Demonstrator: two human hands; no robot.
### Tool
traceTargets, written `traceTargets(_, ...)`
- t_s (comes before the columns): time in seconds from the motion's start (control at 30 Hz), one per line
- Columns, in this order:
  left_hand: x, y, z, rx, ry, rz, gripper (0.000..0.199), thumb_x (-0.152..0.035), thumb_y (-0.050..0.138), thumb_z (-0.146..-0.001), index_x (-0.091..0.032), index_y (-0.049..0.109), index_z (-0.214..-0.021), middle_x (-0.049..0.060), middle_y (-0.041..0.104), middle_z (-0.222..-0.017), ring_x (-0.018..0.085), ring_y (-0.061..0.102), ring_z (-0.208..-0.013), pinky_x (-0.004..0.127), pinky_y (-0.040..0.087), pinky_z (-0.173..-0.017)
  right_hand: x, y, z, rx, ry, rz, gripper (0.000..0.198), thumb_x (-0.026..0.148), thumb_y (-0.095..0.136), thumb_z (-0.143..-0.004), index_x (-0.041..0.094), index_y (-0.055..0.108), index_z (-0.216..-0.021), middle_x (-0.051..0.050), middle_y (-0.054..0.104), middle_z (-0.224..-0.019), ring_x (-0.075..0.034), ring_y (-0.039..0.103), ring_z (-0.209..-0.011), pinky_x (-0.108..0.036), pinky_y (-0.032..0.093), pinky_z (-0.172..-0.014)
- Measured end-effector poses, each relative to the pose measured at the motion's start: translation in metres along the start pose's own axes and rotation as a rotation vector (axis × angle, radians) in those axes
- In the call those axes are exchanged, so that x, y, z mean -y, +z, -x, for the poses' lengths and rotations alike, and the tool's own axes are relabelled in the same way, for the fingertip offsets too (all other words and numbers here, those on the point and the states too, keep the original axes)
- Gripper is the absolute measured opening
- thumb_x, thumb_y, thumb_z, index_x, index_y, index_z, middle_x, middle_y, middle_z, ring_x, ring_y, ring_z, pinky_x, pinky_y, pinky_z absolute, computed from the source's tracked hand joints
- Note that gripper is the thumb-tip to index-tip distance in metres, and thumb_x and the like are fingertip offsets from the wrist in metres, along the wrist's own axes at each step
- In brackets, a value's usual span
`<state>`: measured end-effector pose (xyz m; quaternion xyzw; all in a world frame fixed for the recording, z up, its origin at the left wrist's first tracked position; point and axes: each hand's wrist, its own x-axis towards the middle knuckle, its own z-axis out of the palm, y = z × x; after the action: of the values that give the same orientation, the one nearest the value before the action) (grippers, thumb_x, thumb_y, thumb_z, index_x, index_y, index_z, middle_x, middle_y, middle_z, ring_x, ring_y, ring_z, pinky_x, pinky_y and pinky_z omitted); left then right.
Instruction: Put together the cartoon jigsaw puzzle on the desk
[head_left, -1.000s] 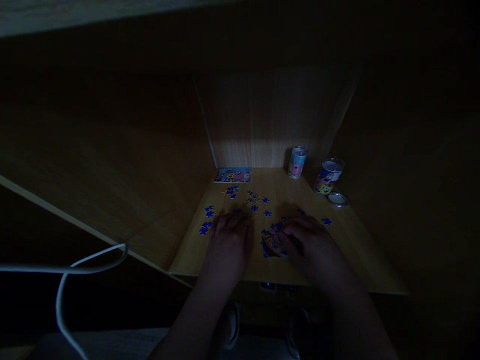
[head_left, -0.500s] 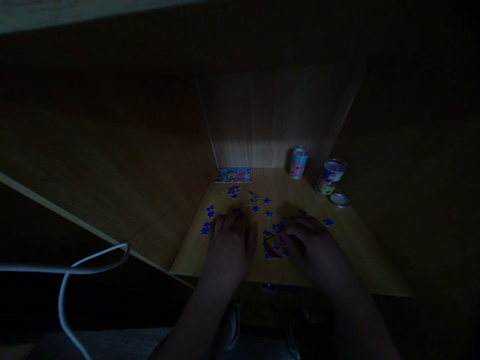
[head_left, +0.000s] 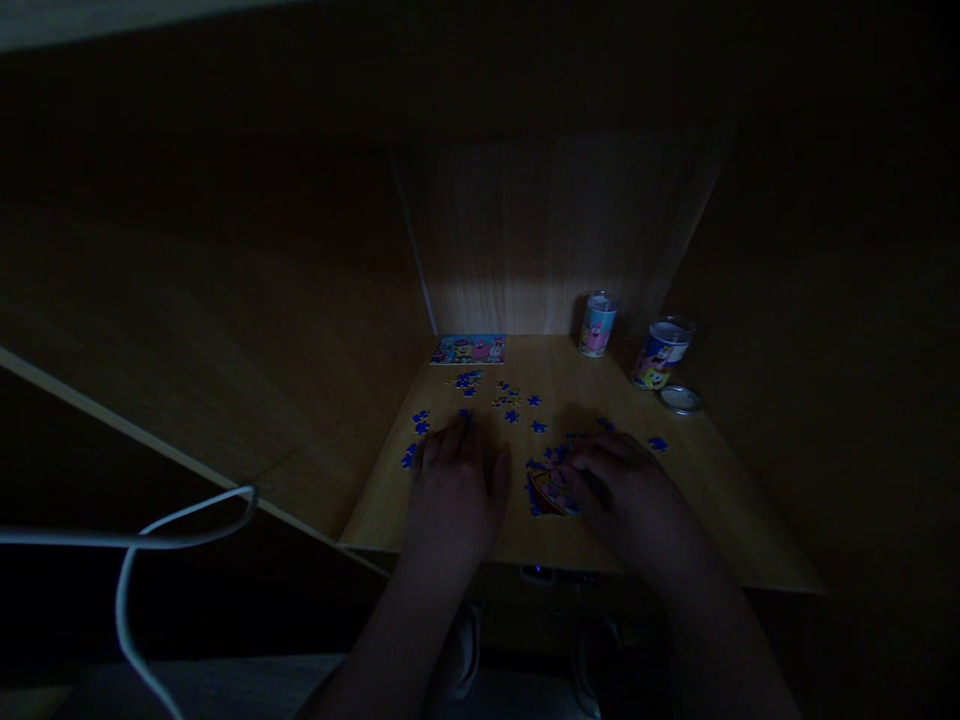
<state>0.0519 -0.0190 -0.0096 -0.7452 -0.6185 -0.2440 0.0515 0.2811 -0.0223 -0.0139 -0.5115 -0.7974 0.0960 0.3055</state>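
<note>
On the wooden desktop (head_left: 551, 365), head view: a partly joined puzzle section (head_left: 547, 495) is laid flat near the front edge, its right part covered by the right hand (head_left: 626, 495). Thumb and forefinger of that hand are brought together at the section's upper right; whether a piece is gripped cannot be told, too dark. The left hand (head_left: 454, 490) is held palm down to the left of the section, well apart from it, fingers loosely bent. A blue piece (head_left: 466, 413) is seen right at its fingertips; contact or grip cannot be told. Loose pieces are scattered beyond and beside both hands: a cluster (head_left: 469, 380) at the back left, a lone blue piece (head_left: 658, 444) off to the right. A picture card (head_left: 469, 349) is placed flat by the back panel. Two printed cans, one farther back (head_left: 597, 330), one nearer (head_left: 658, 362), are stood upright at back right; a round lid (head_left: 681, 400) is set just beside the nearer one.
</note>
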Motion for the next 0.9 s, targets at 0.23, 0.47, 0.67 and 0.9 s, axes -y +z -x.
traceTargets(0.23,-0.001,-0.002,-0.001,0.016,0.015,0.033,0.041,-0.038,0.054,-0.104,-0.014,0.065,-0.135,0.019,0.066,-0.143,0.038,0.059,-0.132,0.063,0.042,-0.118,-0.001,0.000,0.000,-0.005,-0.010,0.010,0.019,0.030,0.060,-0.103,0.025,0.074,-0.091,-0.005,0.075,-0.097,-0.023,0.067,-0.095,-0.044,0.053,-0.091)
traceTargets(0.47,-0.004,-0.010,-0.001,0.188,0.293,0.089,0.052,-0.032,0.051,-0.106,-0.021,0.047,-0.158,0.010,0.044,-0.168,0.029,0.034,-0.159,0.058,0.025,-0.132,0.000,0.001,0.000,-0.002,-0.001,0.022,0.017,0.028,0.061,-0.102,0.023,0.072,-0.091,-0.006,0.075,-0.100,-0.023,0.066,-0.097,-0.042,0.052,-0.092)
traceTargets(0.67,-0.004,-0.008,-0.001,0.226,0.288,0.093,0.053,-0.032,0.052,-0.106,-0.022,0.046,-0.158,0.010,0.047,-0.166,0.029,0.035,-0.159,0.062,0.025,-0.132,0.000,0.000,0.001,0.001,-0.009,0.024,0.017,0.030,0.061,-0.103,0.025,0.072,-0.091,-0.004,0.075,-0.099,-0.023,0.067,-0.096,-0.043,0.052,-0.093)
traceTargets(0.9,-0.005,-0.009,-0.002,0.252,0.274,0.071,0.054,-0.038,0.050,-0.108,-0.020,0.046,-0.158,0.012,0.047,-0.166,0.030,0.037,-0.158,0.062,0.024,-0.132,-0.001,0.001,0.000,-0.008,-0.017,0.026,0.017,0.030,0.060,-0.103,0.025,0.071,-0.091,-0.004,0.075,-0.099,-0.024,0.067,-0.098,-0.043,0.052,-0.093)
